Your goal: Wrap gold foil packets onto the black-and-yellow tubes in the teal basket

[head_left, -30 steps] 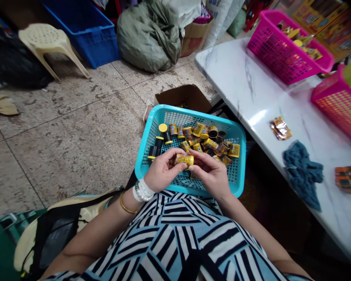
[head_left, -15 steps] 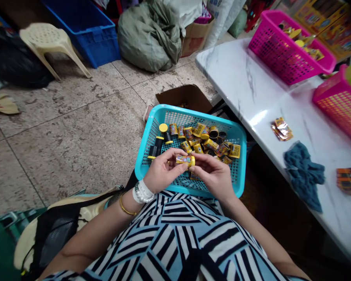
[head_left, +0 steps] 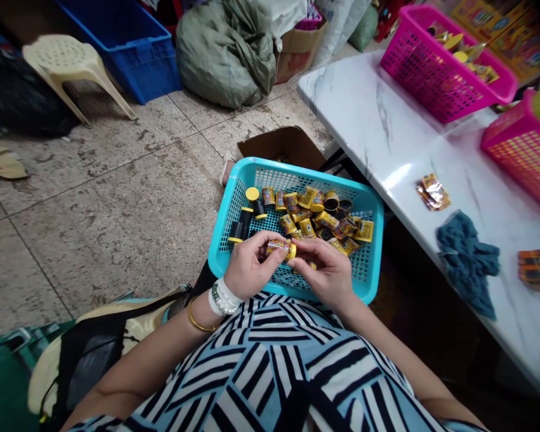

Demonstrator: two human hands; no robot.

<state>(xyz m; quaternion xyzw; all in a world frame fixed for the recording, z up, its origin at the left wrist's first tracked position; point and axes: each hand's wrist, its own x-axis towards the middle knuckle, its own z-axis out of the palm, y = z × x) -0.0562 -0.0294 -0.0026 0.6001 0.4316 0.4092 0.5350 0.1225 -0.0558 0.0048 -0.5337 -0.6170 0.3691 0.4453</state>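
Note:
A teal plastic basket (head_left: 228,222) rests on my lap, holding several small canisters (head_left: 324,216) with yellow wrappers and a few black ones with yellow caps (head_left: 252,195). Over its near edge my left hand (head_left: 249,267) is curled round one small yellow-wrapped canister (head_left: 279,247). My right hand (head_left: 326,270) pinches the same canister at its yellow-capped right end. Both hands are closed, their fingertips meeting on it.
To the right stands a white marble-look table (head_left: 378,126) with two pink baskets (head_left: 436,66), loose wrappers (head_left: 432,192) and a blue-green cloth (head_left: 465,258). On the floor: an open cardboard box (head_left: 283,144), a blue crate (head_left: 126,48), a cream stool (head_left: 67,60), a grey-green sack (head_left: 227,51).
The canister has been turned between my fingers and now tilts slightly, its yellow cap showing at the right end. Both hands have stayed over the basket's near edge.

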